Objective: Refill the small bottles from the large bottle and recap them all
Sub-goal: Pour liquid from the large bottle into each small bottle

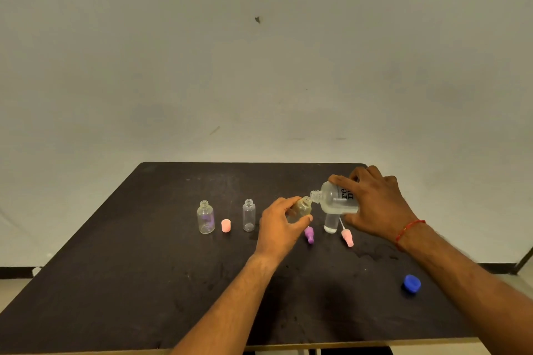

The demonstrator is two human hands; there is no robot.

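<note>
Pouring step: right hand [375, 204] tips large bottle [337, 199] into small bottle [301, 209] gripped by left hand [281, 225]; flow apparently underway; next, level off before overfill.

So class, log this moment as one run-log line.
right hand: tilting large clear bottle | left hand: holding small clear bottle | step: pouring

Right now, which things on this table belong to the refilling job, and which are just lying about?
In the job:
large bottle, tipped in the right hand
small bottle held in the left hand
two open small bottles
another small bottle behind the large one
pink cap, purple sprayer, pink sprayer, blue cap

Lying about:
nothing seen; only the black table
</note>
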